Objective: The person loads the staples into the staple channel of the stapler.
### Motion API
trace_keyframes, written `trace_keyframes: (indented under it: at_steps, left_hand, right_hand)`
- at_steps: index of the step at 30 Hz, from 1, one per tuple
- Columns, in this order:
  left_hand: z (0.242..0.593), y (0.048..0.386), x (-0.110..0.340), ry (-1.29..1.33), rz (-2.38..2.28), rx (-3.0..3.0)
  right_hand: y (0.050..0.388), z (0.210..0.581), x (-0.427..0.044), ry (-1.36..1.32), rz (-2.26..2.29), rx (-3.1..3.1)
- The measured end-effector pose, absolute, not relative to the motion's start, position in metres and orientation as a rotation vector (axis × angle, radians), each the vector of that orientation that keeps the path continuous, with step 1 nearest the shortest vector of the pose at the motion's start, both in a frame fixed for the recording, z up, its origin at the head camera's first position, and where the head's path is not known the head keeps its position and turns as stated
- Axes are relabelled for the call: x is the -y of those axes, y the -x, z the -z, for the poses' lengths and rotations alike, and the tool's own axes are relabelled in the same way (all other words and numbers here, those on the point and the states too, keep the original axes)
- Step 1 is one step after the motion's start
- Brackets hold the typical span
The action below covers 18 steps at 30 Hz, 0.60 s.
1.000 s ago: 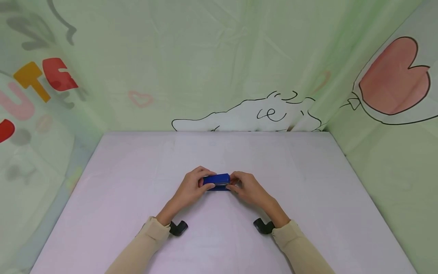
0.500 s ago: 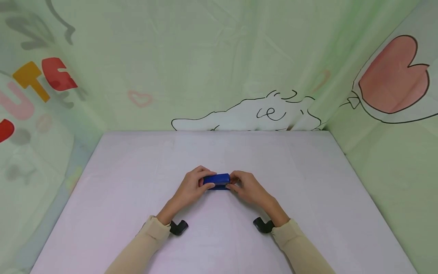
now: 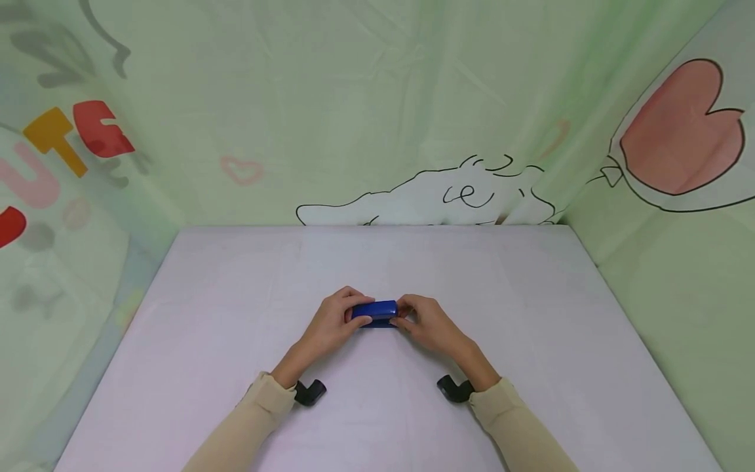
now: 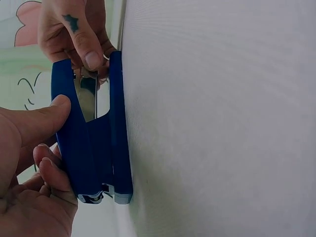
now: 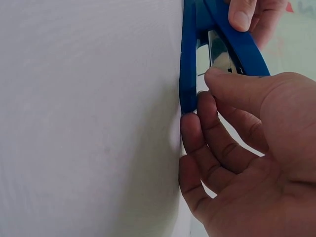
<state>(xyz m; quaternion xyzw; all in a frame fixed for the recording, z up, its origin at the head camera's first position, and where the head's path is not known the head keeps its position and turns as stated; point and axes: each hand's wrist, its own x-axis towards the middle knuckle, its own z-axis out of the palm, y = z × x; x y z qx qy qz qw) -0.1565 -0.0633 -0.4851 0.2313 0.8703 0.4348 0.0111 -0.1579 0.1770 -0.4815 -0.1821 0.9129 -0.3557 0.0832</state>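
A blue stapler (image 3: 375, 310) stands on the white table between my two hands, its base flat on the surface. My left hand (image 3: 331, 321) grips the top arm near the hinge end, thumb on the near side. In the left wrist view the stapler's metal magazine (image 4: 88, 98) shows in the gap between top arm and base. My right hand (image 3: 432, 326) is at the front end, where its thumb and a finger pinch the magazine's tip. In the right wrist view the remaining fingers (image 5: 192, 131) curl beside the base's end; the exact pinch spot is partly hidden.
The white table (image 3: 377, 406) reaches back to a pale green printed curtain (image 3: 354, 98), which also hangs along both sides. A black curved piece (image 3: 309, 392) sits at the left wrist and a similar black piece (image 3: 454, 389) at the right wrist.
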Motion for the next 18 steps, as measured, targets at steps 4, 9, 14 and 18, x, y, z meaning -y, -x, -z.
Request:
trace_keyframes:
  at_steps: [4,9,14,18]
  left_hand:
    - [0.4849,0.1564,0.0624,-0.704,-1.351,-2.722]
    - [0.4861,0.1574,0.0617,-0.707,-1.371,-2.723]
    - [0.4856,0.1579,0.0606,-0.725,-1.384,-2.727]
    - [0.4853,0.1564,0.0605,-0.712,-1.393,-2.737]
  right_hand:
    - [0.1587,0.4813,-0.1772,0.545,1.058,-2.727]
    - [0.1584,0.4818,-0.1775,0.530,1.056,-2.734]
    - [0.1568,0.4817,-0.1771,0.495,1.051,-2.736]
    - [0.1559,0.4806,-0.1763,0.483,1.053,-2.734]
